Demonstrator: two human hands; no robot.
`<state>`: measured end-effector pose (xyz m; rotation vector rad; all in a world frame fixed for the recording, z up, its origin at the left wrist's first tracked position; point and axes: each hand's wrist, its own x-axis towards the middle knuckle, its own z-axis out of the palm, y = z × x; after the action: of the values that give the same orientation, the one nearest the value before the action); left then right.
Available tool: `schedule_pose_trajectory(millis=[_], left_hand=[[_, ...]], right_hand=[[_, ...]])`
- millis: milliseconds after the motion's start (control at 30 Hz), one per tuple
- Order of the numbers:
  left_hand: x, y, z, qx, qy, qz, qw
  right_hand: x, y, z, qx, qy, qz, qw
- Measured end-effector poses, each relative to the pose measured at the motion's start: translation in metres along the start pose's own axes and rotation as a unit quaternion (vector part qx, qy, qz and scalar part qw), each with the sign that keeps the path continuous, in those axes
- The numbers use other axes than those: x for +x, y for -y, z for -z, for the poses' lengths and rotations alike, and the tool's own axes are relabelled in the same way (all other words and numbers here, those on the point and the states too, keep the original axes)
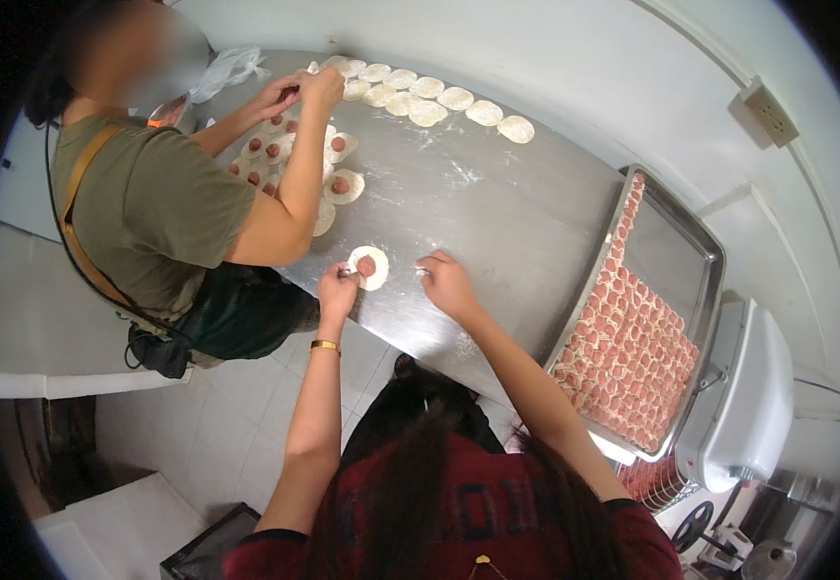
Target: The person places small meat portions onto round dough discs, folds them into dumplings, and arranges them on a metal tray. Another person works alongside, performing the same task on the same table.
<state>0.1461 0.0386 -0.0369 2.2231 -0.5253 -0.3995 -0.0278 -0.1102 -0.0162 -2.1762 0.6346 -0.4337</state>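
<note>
Round white dough wrapper (379, 275) with a pink ball of meat filling (366, 265) on it is pinched by its left edge in the left hand (337, 288), near the front edge of the floury stainless-steel table (517, 208). The right hand (448, 285) is just off to the right with fingers curled in, honestly can't tell if they've got anything. Further right there's a big rectangular metal tray (673, 237) loaded with small pink-and-white filled pieces (623, 358).

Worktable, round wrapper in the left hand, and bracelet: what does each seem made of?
Worktable: probably stainless steel; grey with a dull metallic sheen.
Wrapper in the left hand: likely dough; pale, matte, thin-looking.
Bracelet: gold-coloured and shiny, perhaps metal; solid or plated, I can't tell.
</note>
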Motion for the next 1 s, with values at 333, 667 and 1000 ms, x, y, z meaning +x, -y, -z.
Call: schedule_pose_trajectory(millis=[333,667,1000], left_hand=[[-0.011,0.001,0.007,-0.063,0.012,-0.019,0.998],[-0.018,0.0,-0.011,-0.351,0.132,0.039,0.926],[-0.029,-0.009,-0.014,-0.328,0.186,0.093,0.921]], right_hand=[[0.045,0.015,-0.071,-0.047,-0.047,0.071,0.995],[0.013,0.002,-0.066,0.466,-0.067,-0.207,0.858],[0.001,-0.001,-0.049,0.439,-0.032,-0.209,0.873]])
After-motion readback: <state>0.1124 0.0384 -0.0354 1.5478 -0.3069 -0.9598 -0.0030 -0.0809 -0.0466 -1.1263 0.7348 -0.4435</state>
